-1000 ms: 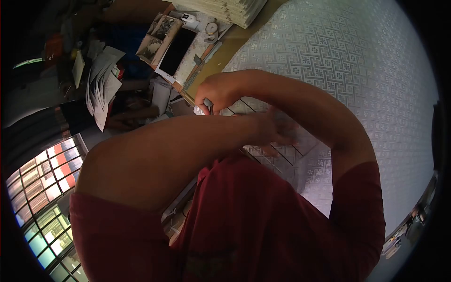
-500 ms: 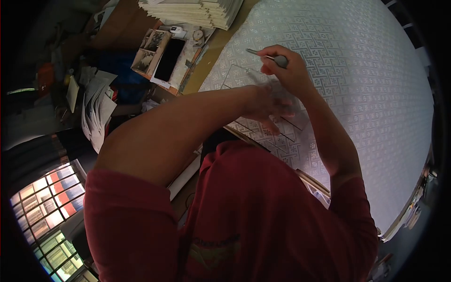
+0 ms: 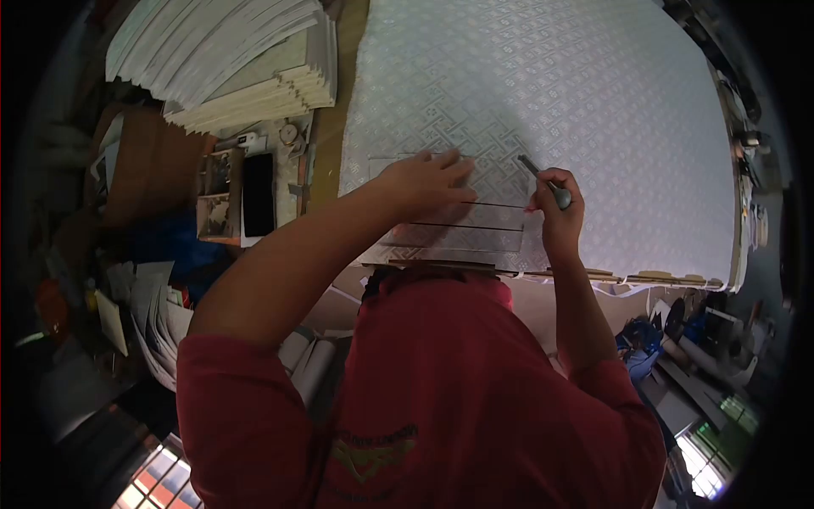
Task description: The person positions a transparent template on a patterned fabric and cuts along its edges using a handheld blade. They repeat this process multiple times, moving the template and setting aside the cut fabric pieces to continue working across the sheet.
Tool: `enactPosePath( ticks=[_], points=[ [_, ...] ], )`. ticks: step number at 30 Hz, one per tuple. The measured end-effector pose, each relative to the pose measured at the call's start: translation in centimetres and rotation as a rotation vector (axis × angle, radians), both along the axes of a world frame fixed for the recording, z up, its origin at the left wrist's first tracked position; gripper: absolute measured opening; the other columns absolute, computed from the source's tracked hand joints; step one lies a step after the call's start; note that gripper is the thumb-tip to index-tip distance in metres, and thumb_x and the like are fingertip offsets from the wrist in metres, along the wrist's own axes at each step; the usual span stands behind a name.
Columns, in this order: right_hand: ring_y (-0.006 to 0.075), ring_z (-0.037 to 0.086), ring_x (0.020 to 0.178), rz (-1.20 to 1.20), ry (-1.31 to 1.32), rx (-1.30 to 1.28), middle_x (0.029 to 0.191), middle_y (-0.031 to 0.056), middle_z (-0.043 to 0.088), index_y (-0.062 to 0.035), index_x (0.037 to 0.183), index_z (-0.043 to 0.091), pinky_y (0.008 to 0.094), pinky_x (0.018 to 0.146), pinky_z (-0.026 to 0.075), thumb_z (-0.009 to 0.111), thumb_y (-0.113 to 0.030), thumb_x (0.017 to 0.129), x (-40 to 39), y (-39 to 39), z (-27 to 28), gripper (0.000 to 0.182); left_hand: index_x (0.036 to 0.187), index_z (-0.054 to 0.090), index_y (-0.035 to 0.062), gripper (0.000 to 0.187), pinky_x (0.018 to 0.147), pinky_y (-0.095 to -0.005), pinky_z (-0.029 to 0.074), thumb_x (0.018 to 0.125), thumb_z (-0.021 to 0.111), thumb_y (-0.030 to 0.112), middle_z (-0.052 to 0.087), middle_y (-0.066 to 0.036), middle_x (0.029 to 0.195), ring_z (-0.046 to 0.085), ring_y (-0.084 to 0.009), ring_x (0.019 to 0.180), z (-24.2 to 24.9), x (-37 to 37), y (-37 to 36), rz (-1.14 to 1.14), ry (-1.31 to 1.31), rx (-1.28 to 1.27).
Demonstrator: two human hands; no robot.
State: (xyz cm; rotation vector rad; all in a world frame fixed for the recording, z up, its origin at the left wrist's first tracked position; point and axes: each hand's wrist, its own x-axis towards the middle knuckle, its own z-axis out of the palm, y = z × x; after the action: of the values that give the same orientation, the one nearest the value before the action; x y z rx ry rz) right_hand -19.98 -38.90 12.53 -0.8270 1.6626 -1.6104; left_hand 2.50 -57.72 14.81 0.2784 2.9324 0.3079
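Note:
My left hand [image 3: 428,180] lies with fingers spread on a clear flat template [image 3: 509,239], whose dark lines show beneath and beside it. The template rests on a pale, shiny cloth [image 3: 577,110] woven with a lattice pattern. In my right hand [image 3: 560,212] is a slim grey tool with a rounded end [image 3: 531,165], gripped between closed fingers. Its narrow tip points up and away, towards the far left. The right hand is just beyond the template's right end, over the cloth. The tool's exact kind cannot be made out.
Thick stacks of cut pale sheets [image 3: 246,97] stand at the far left. Nearer are a wooden compartment box [image 3: 218,195] and a black phone [image 3: 259,195]. The table's front edge [image 3: 593,276] runs close to my body.
My view has turned, so the table now sits squarer. My left hand has settled flat on the template, and my right hand has moved right and nearer, away from the left.

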Motion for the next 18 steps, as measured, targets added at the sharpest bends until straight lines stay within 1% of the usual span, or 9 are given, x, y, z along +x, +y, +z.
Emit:
enactPosePath(
  ticks=[2,3,5,7,9,11,13,16,18],
  points=[
    [0.0110,0.063,0.071,-0.033,0.005,0.067,0.089,0.0044,0.064,-0.0013,0.121,0.061,0.0277,0.069,0.057,0.061,-0.001,0.101,1.7,0.9,0.8,0.020,0.142,0.055,0.0165,0.049,0.117,-0.0522,0.044,0.094,0.067,0.016,0.041,-0.018,0.161,0.039,-0.0428,0.150,-0.4,2.2,0.5,0.393,-0.011,-0.078],
    [0.0117,0.066,0.076,-0.038,0.025,0.109,0.104,0.0083,0.068,-0.0017,0.126,0.061,0.0267,0.067,0.057,0.058,0.001,0.103,2.6,1.4,0.6,0.024,0.141,0.057,0.0137,0.053,0.117,-0.0530,0.042,0.091,0.071,0.018,0.042,-0.021,0.159,0.039,-0.0439,0.149,-0.1,3.8,0.9,0.458,0.012,0.000],
    [0.0123,0.068,0.078,-0.067,0.126,0.117,0.113,0.0124,0.070,-0.0033,0.129,0.062,0.0262,0.068,0.057,0.058,0.000,0.104,5.6,2.0,1.3,0.025,0.140,0.058,0.0109,0.057,0.117,-0.0538,0.041,0.087,0.076,0.019,0.044,-0.024,0.156,0.039,-0.0451,0.148,-0.4,7.1,2.5,0.480,0.041,0.082],
    [0.0127,0.069,0.080,-0.107,0.152,0.157,0.113,0.0132,0.073,-0.0036,0.129,0.063,0.0271,0.069,0.057,0.057,0.000,0.105,8.1,3.0,1.4,0.025,0.141,0.058,0.0082,0.066,0.119,-0.0558,0.038,0.082,0.084,0.020,0.044,-0.024,0.156,0.039,-0.0462,0.148,-3.0,10.3,4.9,0.779,0.309,0.447],
    [0.0142,0.070,0.084,0.017,0.122,0.318,0.106,0.0111,0.075,-0.0022,0.128,0.061,0.0296,0.074,0.060,0.053,-0.001,0.108,10.0,4.1,0.7,0.022,0.141,0.058,0.0075,0.066,0.119,-0.0558,0.039,0.082,0.085,0.021,0.045,-0.024,0.154,0.041,-0.0461,0.146,-4.4,12.1,6.6,0.769,0.406,0.417],
    [0.0227,0.075,0.090,0.046,0.241,0.258,0.110,0.0133,0.076,-0.0031,0.125,0.063,0.0325,0.078,0.061,0.059,0.001,0.104,11.1,5.2,-1.0,0.022,0.140,0.059,0.0068,0.066,0.118,-0.0559,0.039,0.082,0.086,0.021,0.046,-0.023,0.153,0.042,-0.0460,0.145,-5.1,12.5,7.0,0.784,0.504,0.389],
    [0.0360,0.075,0.104,0.119,0.799,0.226,0.118,0.0177,0.075,-0.0049,0.120,0.062,0.0386,0.087,0.061,0.066,0.003,0.097,12.3,5.2,-0.3,0.024,0.140,0.059,0.0059,0.064,0.118,-0.0542,0.040,0.084,0.085,0.023,0.047,-0.023,0.151,0.045,-0.0456,0.143,-5.6,12.4,7.1,0.721,0.583,0.331],
    [0.0445,0.066,0.122,0.111,0.978,0.225,0.129,0.0196,0.071,-0.0072,0.118,0.059,0.0451,0.102,0.056,0.073,0.001,0.090,12.9,4.3,-0.3,0.032,0.139,0.058,0.0048,0.063,0.116,-0.0533,0.042,0.084,0.085,0.023,0.047,-0.023,0.150,0.048,-0.0453,0.139,-5.6,12.6,7.1,0.713,0.602,0.336],
    [0.0437,0.064,0.124,0.143,1.039,0.207,0.133,0.0187,0.069,-0.0071,0.117,0.058,0.0483,0.103,0.053,0.075,-0.004,0.088,12.9,3.5,-0.9,0.033,0.139,0.058,0.0049,0.063,0.115,-0.0527,0.043,0.085,0.084,0.023,0.047,-0.023,0.150,0.049,-0.0453,0.138,-6.0,12.8,7.1,0.704,0.630,0.344]
  ],
)
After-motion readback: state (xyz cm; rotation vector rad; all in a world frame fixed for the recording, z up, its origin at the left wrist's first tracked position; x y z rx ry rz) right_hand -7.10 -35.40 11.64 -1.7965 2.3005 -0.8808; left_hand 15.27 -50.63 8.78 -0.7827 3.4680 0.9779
